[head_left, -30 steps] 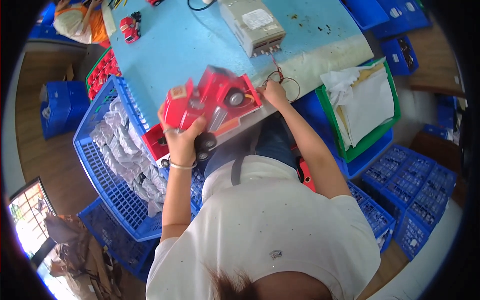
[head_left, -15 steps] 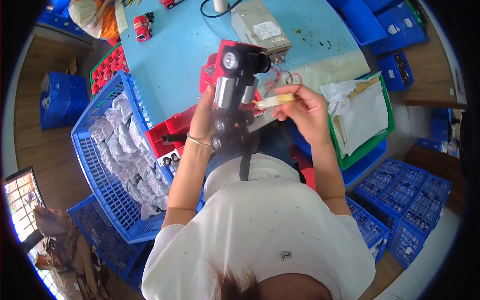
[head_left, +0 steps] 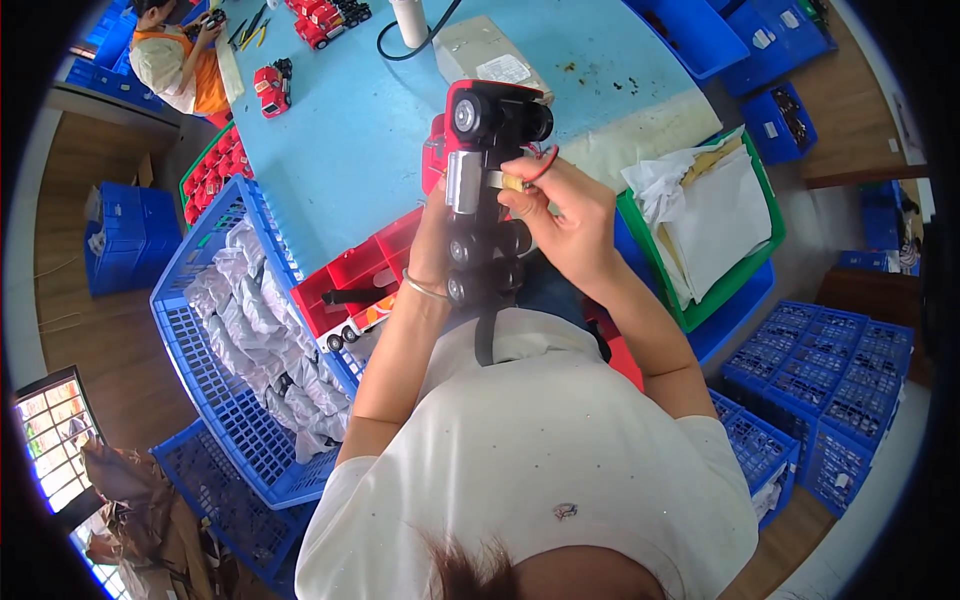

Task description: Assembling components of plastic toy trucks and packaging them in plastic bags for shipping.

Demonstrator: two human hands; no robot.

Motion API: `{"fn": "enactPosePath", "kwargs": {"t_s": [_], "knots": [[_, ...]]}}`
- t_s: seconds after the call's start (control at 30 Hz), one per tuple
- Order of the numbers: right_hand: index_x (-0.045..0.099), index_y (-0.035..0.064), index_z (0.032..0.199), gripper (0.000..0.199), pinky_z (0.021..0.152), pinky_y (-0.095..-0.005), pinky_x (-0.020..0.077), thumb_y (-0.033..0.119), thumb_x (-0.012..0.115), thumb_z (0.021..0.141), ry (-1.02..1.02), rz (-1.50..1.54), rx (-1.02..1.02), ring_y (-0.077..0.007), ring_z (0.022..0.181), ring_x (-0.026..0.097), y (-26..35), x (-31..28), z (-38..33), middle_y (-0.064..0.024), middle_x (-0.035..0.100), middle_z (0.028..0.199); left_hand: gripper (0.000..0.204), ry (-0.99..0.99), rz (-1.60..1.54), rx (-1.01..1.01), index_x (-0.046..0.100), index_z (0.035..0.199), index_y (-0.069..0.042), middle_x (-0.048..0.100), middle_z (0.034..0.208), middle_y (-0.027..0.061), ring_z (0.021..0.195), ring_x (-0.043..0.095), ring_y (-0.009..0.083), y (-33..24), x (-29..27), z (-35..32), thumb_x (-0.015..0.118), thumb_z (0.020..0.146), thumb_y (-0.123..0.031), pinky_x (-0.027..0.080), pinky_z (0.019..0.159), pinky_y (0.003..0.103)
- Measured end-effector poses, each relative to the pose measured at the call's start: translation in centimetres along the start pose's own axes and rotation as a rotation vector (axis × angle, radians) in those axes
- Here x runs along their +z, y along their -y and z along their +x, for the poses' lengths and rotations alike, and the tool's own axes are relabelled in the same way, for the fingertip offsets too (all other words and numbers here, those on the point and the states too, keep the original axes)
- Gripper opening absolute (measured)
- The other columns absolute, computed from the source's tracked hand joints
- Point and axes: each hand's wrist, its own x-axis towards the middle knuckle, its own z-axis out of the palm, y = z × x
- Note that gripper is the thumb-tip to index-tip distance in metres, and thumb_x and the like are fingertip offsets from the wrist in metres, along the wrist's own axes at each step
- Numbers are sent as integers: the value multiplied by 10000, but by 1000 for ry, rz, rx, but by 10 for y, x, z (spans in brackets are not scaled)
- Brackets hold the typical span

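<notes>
A red and black toy truck (head_left: 487, 215) is upright in front of me, its wheeled black underside facing me. My left hand (head_left: 431, 240) is closed round its left side, partly hidden behind it. My right hand (head_left: 572, 215) pinches a small white and yellow piece (head_left: 511, 182) with a red wire running from it. That piece touches the truck's side, beside its silver tank (head_left: 463, 182). Below my left hand lie a red open trailer body (head_left: 385, 262) and a white-sided part with wheels (head_left: 347, 333).
A blue basket (head_left: 228, 440) of wrapped pieces stands at the left, a green tray (head_left: 772, 215) of white sheets at the right. On the blue table are a metal box (head_left: 475, 45) and red toy trucks (head_left: 270, 88). A co-worker (head_left: 170, 65) is at the far left.
My right hand has moved left, bringing the white and yellow piece from just off the truck to against its side. The view has shifted, showing more of the co-worker.
</notes>
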Motion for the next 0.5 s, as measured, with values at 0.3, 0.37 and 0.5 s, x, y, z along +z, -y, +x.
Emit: {"fn": "enactPosePath", "kwargs": {"t_s": [0.3,0.37,0.5], "knots": [[596,-32,981,262,531,-240,452,2,694,741,-133,71,-99,-145,571,550,-5,-5,-9,-97,584,751,527,153,-102,47,516,1134,-69,597,995,103,855,593,211,12,-13,14,523,840,-507,507,741,351],[595,-33,966,253,518,-245,449,-8,692,734,-91,140,-25,-155,571,554,2,-16,-14,-91,577,743,653,159,-111,195,469,1231,-49,588,1096,148,958,604,246,17,-33,30,534,813,-546,511,827,385],[592,-28,938,243,510,-248,447,-8,695,718,163,6,-11,-169,612,572,-12,-63,-24,-70,564,733,704,256,178,528,436,1261,-31,559,1154,156,1017,575,266,9,-35,43,578,787,-531,470,889,388]]}}
